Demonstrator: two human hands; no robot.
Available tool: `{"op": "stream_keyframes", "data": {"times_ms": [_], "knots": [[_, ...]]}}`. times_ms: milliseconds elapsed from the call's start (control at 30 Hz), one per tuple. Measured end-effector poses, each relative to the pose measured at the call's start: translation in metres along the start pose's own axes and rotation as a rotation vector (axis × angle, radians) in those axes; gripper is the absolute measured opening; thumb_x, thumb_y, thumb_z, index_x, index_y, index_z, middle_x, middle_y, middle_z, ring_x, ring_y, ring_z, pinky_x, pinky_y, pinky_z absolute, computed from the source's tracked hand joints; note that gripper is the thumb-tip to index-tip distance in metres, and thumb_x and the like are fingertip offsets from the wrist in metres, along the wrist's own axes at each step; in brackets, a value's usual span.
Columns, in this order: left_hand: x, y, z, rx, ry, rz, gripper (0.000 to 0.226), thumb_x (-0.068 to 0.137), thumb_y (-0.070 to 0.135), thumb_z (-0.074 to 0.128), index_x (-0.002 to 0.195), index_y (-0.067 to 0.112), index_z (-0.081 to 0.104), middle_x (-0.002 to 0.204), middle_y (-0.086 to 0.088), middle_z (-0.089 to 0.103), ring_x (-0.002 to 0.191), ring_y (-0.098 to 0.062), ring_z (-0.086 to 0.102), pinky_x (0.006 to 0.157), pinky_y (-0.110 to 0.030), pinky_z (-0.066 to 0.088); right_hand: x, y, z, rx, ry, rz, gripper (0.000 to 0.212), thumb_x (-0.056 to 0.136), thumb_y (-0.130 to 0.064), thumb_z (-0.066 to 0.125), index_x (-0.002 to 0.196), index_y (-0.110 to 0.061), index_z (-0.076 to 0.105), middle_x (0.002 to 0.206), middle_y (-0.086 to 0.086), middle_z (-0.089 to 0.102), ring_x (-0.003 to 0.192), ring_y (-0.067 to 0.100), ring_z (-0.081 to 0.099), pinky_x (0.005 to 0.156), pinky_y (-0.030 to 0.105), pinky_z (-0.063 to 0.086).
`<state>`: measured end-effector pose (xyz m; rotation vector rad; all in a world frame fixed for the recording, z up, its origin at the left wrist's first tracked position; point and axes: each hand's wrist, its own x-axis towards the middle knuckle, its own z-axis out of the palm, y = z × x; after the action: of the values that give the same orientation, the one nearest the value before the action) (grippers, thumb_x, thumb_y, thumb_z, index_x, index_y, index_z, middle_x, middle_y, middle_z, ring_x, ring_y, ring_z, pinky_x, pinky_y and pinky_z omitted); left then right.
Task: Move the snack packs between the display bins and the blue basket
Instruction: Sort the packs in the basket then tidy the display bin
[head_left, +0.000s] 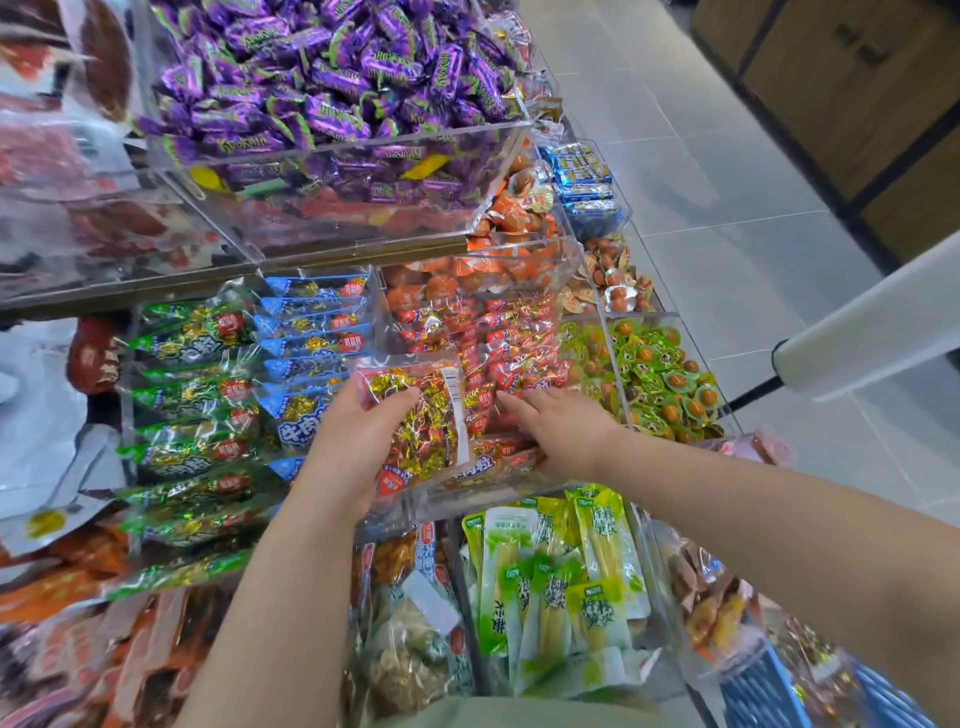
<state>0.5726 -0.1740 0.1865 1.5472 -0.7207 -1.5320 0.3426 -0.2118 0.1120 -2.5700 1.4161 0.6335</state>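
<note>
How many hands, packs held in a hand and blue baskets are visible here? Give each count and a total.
Hands: 2, the left hand and the right hand
Held packs: 1, the red pack in the left hand
Baskets: 1, the blue basket
Total: 4

Illumination bright and even, soft shadows on the floor tiles (727, 182), glare on the clear display bins (332, 218); wide-angle bowing and blur at the edges, worst lower left.
</note>
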Motion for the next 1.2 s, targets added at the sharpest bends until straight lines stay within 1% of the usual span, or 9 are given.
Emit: {"op": "stream_keyframes", "data": {"times_ms": [100,200,333,467,567,767,900,1067,1200], "knots": [[0.002,-0.001,0.002,0.024,-0.011,-0.011,0.021,0.091,0.021,0.064,0.109,0.029,0.06,0.105,-0.002,0.073,0.099,-0.024,0.069,0.088,-0.048,0.054,0.002,0.008,0.005,0.173,-0.099,0.131,0.083,0.074,-0.034,0.074,0.138,-0.013,0.027,0.119,0.01,0.05,0.108,0.029,0.053,0.082,0.039,0.05],[0.004,-0.002,0.001,0.015,-0.024,-0.017,0.02,0.091,0.021,0.064,0.109,0.029,0.059,0.099,-0.002,0.075,0.09,-0.022,0.072,0.078,-0.044,0.058,0.004,0.012,0.012,0.106,-0.15,0.16,0.063,0.077,-0.038,0.07,0.125,-0.012,0.039,0.124,0.012,0.042,0.117,0.03,0.042,0.094,0.043,0.046],[0.007,-0.004,-0.003,-0.005,-0.039,-0.033,0.019,0.091,0.021,0.063,0.108,0.03,0.059,0.097,-0.002,0.075,0.088,-0.023,0.073,0.076,-0.044,0.058,0.012,0.01,0.014,-0.108,-0.084,0.159,0.061,0.078,-0.047,0.066,0.127,-0.018,0.044,0.136,0.012,0.02,0.13,0.034,0.017,0.111,0.051,0.02],[0.007,-0.002,-0.004,0.001,-0.04,-0.04,0.028,0.09,0.023,0.065,0.116,0.027,0.057,0.104,-0.003,0.074,0.096,-0.024,0.071,0.087,-0.05,0.054,0.02,0.012,0.012,-0.096,-0.051,0.147,0.05,0.08,-0.04,0.066,0.121,-0.017,0.049,0.139,0.014,0.017,0.132,0.034,0.017,0.111,0.048,0.02],[0.008,-0.002,-0.004,-0.004,-0.049,-0.044,0.018,0.091,0.022,0.063,0.108,0.028,0.059,0.093,-0.001,0.076,0.087,-0.022,0.073,0.079,-0.045,0.058,0.025,0.01,0.007,-0.102,-0.02,0.135,0.044,0.083,-0.03,0.063,0.122,-0.016,0.049,0.143,0.016,0.017,0.133,0.034,0.017,0.112,0.046,0.02],[0.008,-0.001,-0.002,-0.021,-0.034,-0.028,0.014,0.092,0.021,0.063,0.103,0.028,0.061,0.091,-0.001,0.076,0.082,-0.021,0.074,0.066,-0.038,0.059,0.007,0.013,0.004,-0.002,-0.095,0.127,0.095,0.076,-0.046,0.067,0.145,-0.016,0.008,0.149,0.017,0.001,0.14,0.038,0.002,0.115,0.048,0.003],[0.006,-0.001,-0.001,-0.008,-0.024,-0.027,0.016,0.091,0.023,0.064,0.106,0.028,0.061,0.092,0.0,0.076,0.087,-0.022,0.073,0.075,-0.043,0.058,-0.004,0.004,0.005,-0.007,-0.025,-0.009,0.095,0.086,-0.02,0.051,0.146,-0.019,-0.024,0.153,0.017,-0.024,0.141,0.033,-0.023,0.11,0.043,-0.018],[0.0,0.006,-0.007,-0.059,-0.015,-0.016,0.018,0.093,0.02,0.062,0.11,0.023,0.059,0.091,-0.003,0.076,0.082,-0.022,0.074,0.06,-0.035,0.058,0.0,-0.004,-0.007,0.156,-0.064,-0.066,0.096,0.082,-0.06,0.052,0.151,-0.02,-0.001,0.157,0.011,-0.013,0.144,0.03,-0.012,0.115,0.045,-0.007],[-0.005,0.017,-0.019,-0.119,0.015,0.014,0.018,0.092,0.019,0.061,0.11,0.02,0.058,0.089,-0.003,0.076,0.08,-0.02,0.074,0.055,-0.033,0.057,0.009,-0.024,-0.02,-0.023,0.182,-0.239,0.062,0.079,-0.044,0.064,0.133,-0.018,0.046,0.138,0.008,0.037,0.128,0.03,0.029,0.103,0.044,0.029]]}}
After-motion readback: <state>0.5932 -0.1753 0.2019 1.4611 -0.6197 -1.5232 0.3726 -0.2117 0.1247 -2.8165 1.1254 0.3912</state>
